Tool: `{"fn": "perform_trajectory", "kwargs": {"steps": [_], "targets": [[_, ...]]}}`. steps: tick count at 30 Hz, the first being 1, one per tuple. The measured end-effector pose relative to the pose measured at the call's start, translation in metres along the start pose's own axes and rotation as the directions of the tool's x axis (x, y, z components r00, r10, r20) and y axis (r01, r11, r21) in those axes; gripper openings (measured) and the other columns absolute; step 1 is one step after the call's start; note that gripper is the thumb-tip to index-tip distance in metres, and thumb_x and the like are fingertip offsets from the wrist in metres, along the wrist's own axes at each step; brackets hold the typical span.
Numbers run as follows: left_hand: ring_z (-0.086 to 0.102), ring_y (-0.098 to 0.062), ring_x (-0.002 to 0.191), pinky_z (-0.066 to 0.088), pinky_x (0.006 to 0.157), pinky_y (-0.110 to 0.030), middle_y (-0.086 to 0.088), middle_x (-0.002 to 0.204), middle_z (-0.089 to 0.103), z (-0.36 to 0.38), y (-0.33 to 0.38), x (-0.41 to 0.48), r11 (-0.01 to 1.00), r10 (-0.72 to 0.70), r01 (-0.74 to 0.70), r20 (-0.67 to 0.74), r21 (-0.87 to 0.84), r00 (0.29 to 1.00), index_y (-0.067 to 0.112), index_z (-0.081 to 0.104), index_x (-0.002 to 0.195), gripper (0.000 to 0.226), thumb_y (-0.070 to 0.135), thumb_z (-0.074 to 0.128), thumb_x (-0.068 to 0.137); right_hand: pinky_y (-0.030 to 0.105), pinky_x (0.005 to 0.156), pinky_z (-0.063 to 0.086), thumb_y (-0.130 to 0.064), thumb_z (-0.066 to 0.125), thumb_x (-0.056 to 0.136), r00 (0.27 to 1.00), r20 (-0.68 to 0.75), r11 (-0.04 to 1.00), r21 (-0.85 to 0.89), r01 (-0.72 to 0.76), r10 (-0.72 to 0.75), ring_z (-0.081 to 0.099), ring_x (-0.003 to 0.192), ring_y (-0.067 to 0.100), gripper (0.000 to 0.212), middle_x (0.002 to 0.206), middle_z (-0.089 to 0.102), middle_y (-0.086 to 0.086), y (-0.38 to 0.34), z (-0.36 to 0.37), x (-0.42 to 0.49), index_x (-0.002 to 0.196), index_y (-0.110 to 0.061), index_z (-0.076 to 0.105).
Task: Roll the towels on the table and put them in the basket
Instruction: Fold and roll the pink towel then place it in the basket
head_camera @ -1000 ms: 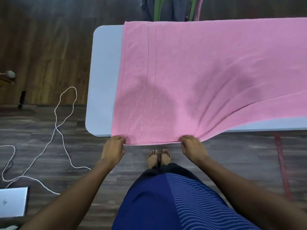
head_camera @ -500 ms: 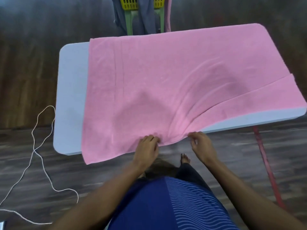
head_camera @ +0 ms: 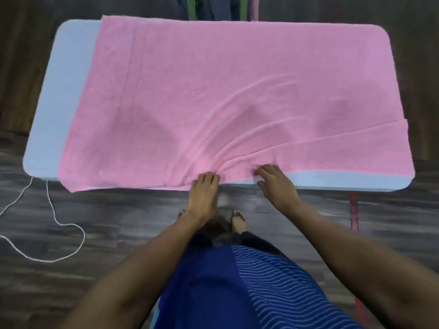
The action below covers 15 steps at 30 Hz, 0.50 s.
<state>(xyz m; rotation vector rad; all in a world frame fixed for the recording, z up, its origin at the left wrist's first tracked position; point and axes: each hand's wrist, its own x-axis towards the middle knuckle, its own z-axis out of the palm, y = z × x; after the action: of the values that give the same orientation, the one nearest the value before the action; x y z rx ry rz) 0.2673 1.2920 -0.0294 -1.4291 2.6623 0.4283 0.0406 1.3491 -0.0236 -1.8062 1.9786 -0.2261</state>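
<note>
A large pink towel lies spread over most of the pale blue table, its right part folded back into a slanted flap. Creases fan out from the near edge, where my left hand grips the bunched cloth with curled fingers. A little to the right, my right hand rests with spread fingers on the flap's near edge, thumb clear of the cloth. No basket shows in this view.
Green chair legs with dark cloth hanging stand just beyond the table's far edge. A white cable loops over the wooden floor at the left. A red strap lies on the floor at the right. My bare feet are under the table's near edge.
Both hands have moved right along the towel's near edge, from its left corner to the middle. The cloth has bunched into creases at my left hand.
</note>
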Motion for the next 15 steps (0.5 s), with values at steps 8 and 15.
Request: {"fn": "perform_trajectory", "kwargs": {"steps": [8, 15], "targets": [[0.057, -0.03, 0.082, 0.044, 0.07, -0.039, -0.007, 0.09, 0.063, -0.008, 0.016, 0.019, 0.981, 0.095, -0.087, -0.042, 0.175, 0.995, 0.012, 0.068, 0.087, 0.033, 0.005, 0.078, 0.057, 0.036, 0.074, 0.045, -0.005, 0.061, 0.08, 0.993, 0.01, 0.988, 0.102, -0.119, 0.119, 0.057, 0.094, 0.03, 0.016, 0.1, 0.063, 0.01, 0.01, 0.015, -0.035, 0.096, -0.008, 0.064], [0.063, -0.025, 0.083, 0.045, 0.078, -0.038, -0.003, 0.088, 0.069, 0.014, 0.014, -0.011, 0.99, 0.137, -0.138, -0.039, -0.021, 0.99, 0.014, 0.065, 0.09, 0.02, 0.008, 0.068, 0.071, 0.036, 0.079, 0.046, -0.005, 0.062, 0.079, 0.983, -0.029, 0.965, 0.199, -0.172, 0.181, 0.058, 0.091, 0.026, 0.021, 0.098, 0.064, 0.006, 0.013, 0.022, -0.052, 0.099, -0.009, 0.069]]}}
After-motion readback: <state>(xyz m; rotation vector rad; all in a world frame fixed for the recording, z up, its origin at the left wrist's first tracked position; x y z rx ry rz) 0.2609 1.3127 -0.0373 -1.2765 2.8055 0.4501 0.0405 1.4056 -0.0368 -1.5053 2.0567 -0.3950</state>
